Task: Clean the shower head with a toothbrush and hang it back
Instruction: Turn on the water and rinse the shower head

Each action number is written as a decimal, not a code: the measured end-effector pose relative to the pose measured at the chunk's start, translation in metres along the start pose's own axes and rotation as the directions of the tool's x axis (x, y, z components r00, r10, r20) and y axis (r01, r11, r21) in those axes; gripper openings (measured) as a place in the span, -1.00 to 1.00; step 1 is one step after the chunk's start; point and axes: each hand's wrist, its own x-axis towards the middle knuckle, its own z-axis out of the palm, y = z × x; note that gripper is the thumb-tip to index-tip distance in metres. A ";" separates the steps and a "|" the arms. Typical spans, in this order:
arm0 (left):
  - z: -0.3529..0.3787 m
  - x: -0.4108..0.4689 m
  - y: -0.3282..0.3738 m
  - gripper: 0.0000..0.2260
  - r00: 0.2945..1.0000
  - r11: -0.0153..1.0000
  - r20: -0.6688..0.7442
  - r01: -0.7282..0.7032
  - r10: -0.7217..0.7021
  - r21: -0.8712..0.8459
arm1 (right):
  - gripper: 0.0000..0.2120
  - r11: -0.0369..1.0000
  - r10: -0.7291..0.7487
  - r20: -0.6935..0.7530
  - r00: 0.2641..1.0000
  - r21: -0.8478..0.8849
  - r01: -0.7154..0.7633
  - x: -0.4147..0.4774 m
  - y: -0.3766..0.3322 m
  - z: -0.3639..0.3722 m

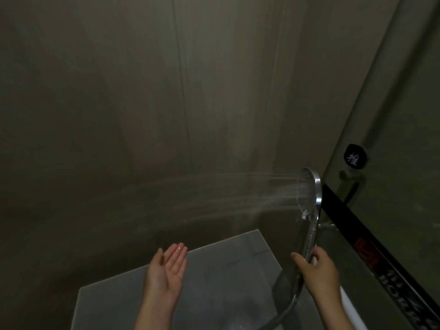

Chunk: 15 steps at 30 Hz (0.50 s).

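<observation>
Right hand (pixel 320 272) wraps the handle of the chrome round-faced shower head (pixel 309 190), raised by the glass door (pixel 392 163), spraying leftward. Left hand (pixel 166 270) spread flat, palm up, empty. No toothbrush visible. Likely rinse step; next: water off, find the holder.

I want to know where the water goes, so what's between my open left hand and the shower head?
In the head view, only water spray crosses above the left hand, jetting from the shower head; nothing solid.
</observation>
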 end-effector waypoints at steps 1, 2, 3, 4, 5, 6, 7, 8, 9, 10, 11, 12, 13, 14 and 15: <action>0.005 0.001 -0.001 -0.58 1.000 1.000 0.012 0.007 -0.007 0.009 | -0.77 1.000 0.010 -0.008 1.000 0.006 -0.010 -0.002 0.001 -0.004; 0.011 0.003 -0.002 -0.58 1.000 1.000 0.024 0.012 -0.013 0.021 | -0.76 1.000 0.020 -0.014 1.000 0.015 -0.020 -0.003 0.002 -0.008; 0.017 0.003 -0.003 -0.58 0.999 0.999 0.035 0.019 -0.020 0.032 | -0.76 0.999 0.028 -0.018 0.999 0.022 -0.028 -0.004 0.003 -0.012; 0.024 0.004 -0.004 -0.58 0.998 0.999 0.045 0.029 -0.031 0.042 | -0.77 0.999 0.034 -0.023 0.999 0.028 -0.033 -0.004 0.004 -0.017; 0.031 0.003 -0.006 -0.58 0.997 0.998 0.057 0.042 -0.045 0.052 | -0.80 0.999 0.041 -0.028 0.999 0.032 -0.040 -0.004 0.006 -0.022; 0.037 0.003 -0.010 -0.58 0.995 0.996 0.074 0.058 -0.063 0.061 | -0.82 0.998 0.050 -0.032 0.998 0.037 -0.049 -0.004 0.007 -0.027; 0.044 0.001 -0.014 -0.59 0.993 0.995 0.090 0.076 -0.082 0.070 | -0.84 0.998 0.059 -0.037 0.998 0.039 -0.058 -0.004 0.008 -0.031; 0.049 -0.001 -0.018 -0.59 0.990 0.993 0.102 0.092 -0.100 0.080 | -0.84 0.997 0.064 -0.044 0.997 0.037 -0.062 -0.004 0.009 -0.036; 0.055 -0.003 -0.021 -0.59 0.987 0.991 0.112 0.103 -0.113 0.090 | -0.84 0.998 0.062 -0.056 0.996 0.034 -0.060 -0.005 0.010 -0.039; 0.060 -0.004 -0.024 -0.59 0.985 0.989 0.122 0.112 -0.124 0.099 | -0.83 0.998 0.056 -0.072 0.996 0.034 -0.054 -0.005 0.012 -0.043; 0.065 -0.007 -0.027 -0.59 0.982 0.987 0.131 0.120 -0.133 0.106 | -0.82 0.998 0.050 -0.085 0.995 0.037 -0.047 -0.006 0.013 -0.049; 0.069 -0.008 -0.028 -0.59 0.981 0.986 0.135 0.124 -0.138 0.107 | -0.83 0.998 0.044 -0.088 0.995 0.040 -0.041 -0.006 0.014 -0.051; 0.072 -0.009 -0.029 -0.59 0.980 0.986 0.137 0.128 -0.143 0.108 | -0.83 0.998 0.042 -0.090 0.995 0.043 -0.039 -0.006 0.015 -0.054; 0.076 -0.012 -0.032 -0.59 0.978 0.985 0.143 0.134 -0.149 0.111 | -0.84 0.998 0.043 -0.100 0.994 0.053 -0.037 -0.006 0.017 -0.057; 0.080 -0.014 -0.034 -0.59 0.976 0.984 0.151 0.140 -0.156 0.112 | -0.84 0.997 0.038 -0.114 0.993 0.068 -0.031 -0.006 0.018 -0.060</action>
